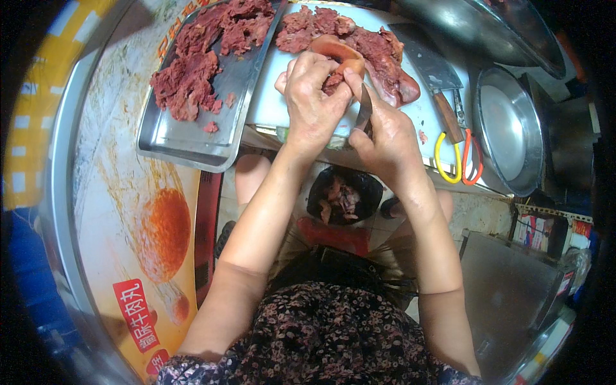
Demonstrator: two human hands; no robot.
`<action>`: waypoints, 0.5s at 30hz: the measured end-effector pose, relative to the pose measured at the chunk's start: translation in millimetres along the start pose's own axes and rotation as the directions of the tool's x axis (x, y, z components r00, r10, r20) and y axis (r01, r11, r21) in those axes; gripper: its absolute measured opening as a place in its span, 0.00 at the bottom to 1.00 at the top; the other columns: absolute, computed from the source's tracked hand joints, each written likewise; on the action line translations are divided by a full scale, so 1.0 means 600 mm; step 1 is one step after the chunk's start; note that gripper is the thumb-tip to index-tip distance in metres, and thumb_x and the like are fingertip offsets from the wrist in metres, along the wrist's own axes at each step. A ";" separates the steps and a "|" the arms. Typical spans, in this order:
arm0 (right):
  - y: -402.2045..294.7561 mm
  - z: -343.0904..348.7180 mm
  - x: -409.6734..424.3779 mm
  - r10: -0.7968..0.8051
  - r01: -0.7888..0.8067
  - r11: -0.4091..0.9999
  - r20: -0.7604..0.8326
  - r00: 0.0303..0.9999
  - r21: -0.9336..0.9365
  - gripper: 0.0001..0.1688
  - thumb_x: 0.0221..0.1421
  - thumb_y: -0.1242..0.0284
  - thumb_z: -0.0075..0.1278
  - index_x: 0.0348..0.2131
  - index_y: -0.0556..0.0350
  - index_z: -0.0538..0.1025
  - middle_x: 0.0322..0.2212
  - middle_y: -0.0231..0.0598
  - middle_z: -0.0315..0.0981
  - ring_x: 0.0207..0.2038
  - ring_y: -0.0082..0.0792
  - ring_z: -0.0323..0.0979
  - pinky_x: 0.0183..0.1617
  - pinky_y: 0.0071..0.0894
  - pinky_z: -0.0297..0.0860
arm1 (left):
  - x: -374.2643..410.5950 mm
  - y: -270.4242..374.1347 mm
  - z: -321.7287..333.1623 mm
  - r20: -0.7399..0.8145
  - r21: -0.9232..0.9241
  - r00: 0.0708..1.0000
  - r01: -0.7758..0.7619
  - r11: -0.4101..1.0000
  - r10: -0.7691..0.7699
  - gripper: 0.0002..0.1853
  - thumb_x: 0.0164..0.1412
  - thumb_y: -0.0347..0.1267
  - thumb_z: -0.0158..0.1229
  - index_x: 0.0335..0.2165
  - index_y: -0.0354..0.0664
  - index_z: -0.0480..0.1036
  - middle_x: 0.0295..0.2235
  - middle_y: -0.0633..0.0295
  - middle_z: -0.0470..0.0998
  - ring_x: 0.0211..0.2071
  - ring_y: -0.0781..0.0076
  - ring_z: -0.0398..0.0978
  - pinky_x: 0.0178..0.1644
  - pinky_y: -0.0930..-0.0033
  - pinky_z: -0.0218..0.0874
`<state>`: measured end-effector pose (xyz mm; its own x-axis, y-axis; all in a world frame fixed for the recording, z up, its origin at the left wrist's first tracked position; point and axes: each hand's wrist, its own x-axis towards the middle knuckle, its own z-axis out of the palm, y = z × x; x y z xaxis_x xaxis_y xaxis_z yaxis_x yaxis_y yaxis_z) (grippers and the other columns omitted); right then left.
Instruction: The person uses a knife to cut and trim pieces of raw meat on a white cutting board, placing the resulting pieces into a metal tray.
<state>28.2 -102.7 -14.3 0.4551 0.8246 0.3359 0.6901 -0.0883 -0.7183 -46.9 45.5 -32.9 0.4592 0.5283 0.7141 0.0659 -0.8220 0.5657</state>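
My left hand point(313, 98) grips a piece of meat with a smooth, pale orange-brown outer layer point(334, 48) and dark red flesh inside. My right hand point(385, 130) holds a small knife point(365, 108), its blade pointing up beside the index finger; the thumb and index finger pinch the meat's right side. Both hands are over the near edge of a white cutting board point(269, 103). Behind them on the board lies more red meat point(380, 53). At the left a steel tray point(187, 139) holds torn pieces of dark red meat point(192, 72).
A cleaver point(428, 60) and scissors with yellow and red handles point(457, 159) lie on the board's right side. Further right are a round metal basin point(505, 130) and a large metal bowl point(481, 29). Below, a black-lined container point(375, 192) holds scraps.
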 end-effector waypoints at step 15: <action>0.007 -0.029 0.070 0.341 -0.106 0.672 -0.179 0.923 0.733 0.10 0.55 0.82 0.64 0.37 0.63 0.78 0.29 0.36 0.80 0.28 0.21 0.76 0.34 0.21 0.72 | -0.007 -0.008 0.005 0.030 -0.015 0.999 -0.024 1.000 0.024 0.18 0.47 0.34 0.69 0.35 0.34 0.78 0.38 0.55 0.78 0.44 0.57 0.73 0.50 0.55 0.54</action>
<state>60.1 -78.3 7.5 0.7560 0.6309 0.1745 0.0036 0.2627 -0.9649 -46.2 46.7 -39.9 0.4871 0.5017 0.7149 0.0416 -0.8309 0.5548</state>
